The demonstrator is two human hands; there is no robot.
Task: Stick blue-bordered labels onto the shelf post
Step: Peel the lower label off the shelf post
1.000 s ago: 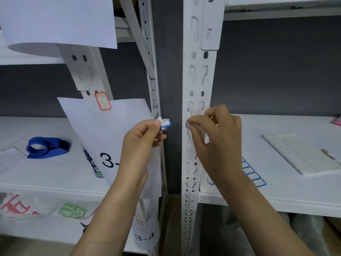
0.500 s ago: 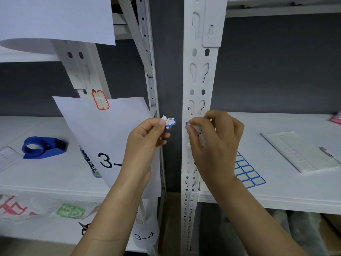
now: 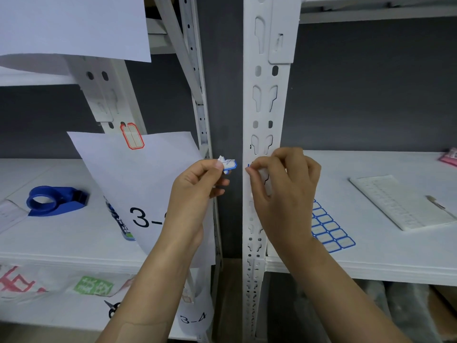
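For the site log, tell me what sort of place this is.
Probably a storeroom being labelled: a white slotted shelf post, a hanging paper sign marked "3-", and a sheet of blue-bordered labels on the shelf board.

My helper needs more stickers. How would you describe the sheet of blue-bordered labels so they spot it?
Find the white slotted metal shelf post in the middle, then the white shelf board to its right. The sheet of blue-bordered labels lies there beside the post, partly behind the right hand. Unlike the plain white ridged panel farther right, it shows a blue-outlined grid.
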